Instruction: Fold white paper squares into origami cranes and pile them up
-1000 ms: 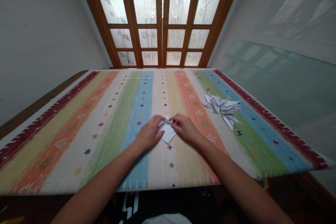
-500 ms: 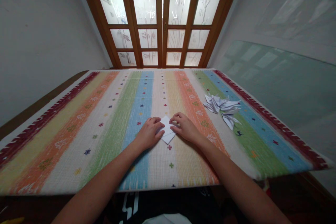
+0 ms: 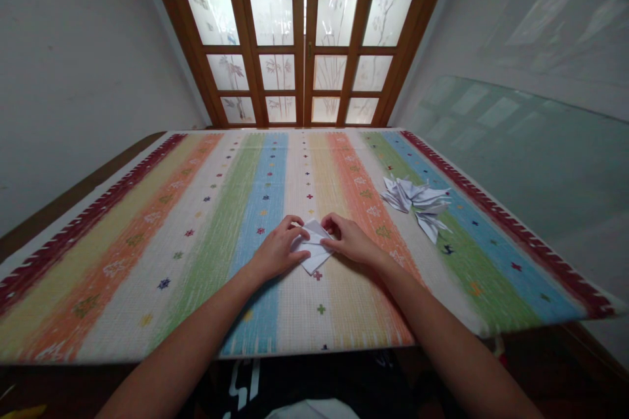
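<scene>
A small folded sheet of white paper [image 3: 314, 260] lies on the striped tablecloth in front of me, turned with one corner toward me. Creases and overlapping flaps show on its upper side. My left hand [image 3: 282, 245] grips its left side, with the thumb low on the paper and the fingers curled above. At the right side my right hand [image 3: 346, 239] pinches the edge between thumb and curled fingers. The fingertips hide part of both side corners.
To the right, a cluster of folded white paper pieces [image 3: 415, 200] rests on the cloth. The striped tablecloth [image 3: 206, 275] covers the table. A glass panel [image 3: 515, 150] leans along the right wall, and wooden doors [image 3: 305, 98] stand beyond the far edge.
The paper has turned slightly and its near corner sits a little closer to me. My right hand has shifted slightly, its fingers more curled; my left hand stays at the left side.
</scene>
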The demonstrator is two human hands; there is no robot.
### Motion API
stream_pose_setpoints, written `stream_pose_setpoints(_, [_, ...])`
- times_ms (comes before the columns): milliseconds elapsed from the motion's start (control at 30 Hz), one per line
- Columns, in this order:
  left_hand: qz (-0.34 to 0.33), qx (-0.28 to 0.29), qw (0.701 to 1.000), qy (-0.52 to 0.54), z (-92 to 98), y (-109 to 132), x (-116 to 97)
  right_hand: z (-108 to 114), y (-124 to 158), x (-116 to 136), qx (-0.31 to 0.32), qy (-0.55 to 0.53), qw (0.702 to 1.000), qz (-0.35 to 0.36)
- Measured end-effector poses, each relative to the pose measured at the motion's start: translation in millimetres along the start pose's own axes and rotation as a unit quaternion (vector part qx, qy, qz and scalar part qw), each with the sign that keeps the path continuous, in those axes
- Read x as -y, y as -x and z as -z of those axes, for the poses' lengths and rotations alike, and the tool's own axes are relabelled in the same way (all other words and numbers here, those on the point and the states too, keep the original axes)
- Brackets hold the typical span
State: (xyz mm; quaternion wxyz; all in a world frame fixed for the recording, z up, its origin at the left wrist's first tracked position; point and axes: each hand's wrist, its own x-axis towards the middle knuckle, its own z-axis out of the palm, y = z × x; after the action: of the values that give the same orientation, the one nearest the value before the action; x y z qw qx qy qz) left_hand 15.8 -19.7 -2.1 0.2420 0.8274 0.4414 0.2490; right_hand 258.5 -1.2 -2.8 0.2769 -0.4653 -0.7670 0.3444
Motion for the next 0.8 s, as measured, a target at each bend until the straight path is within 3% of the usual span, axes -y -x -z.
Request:
stream_pose_setpoints(233, [-0.003,-0.022,0.999,0.026,1.3,0,-3,6,3,3,0.034,-0.091,0.995,-0.025])
stream_pose_setpoints(467, [-0.066,-0.013,0.998,0.015,6.1,0,-7,6,3,2,0.082,-0.038,0.996,0.001])
stream_pose_setpoints(667, [-0.096,-0.106,0.989,-0.040,11.8,4,-12,10,-1,3,-0.060,0.029,0.994,0.091])
stream_pose_setpoints(800, [-0.088,-0.127,0.986,-0.055,10.1,5,-13,15,-2,2,-0.129,0.095,0.981,0.114])
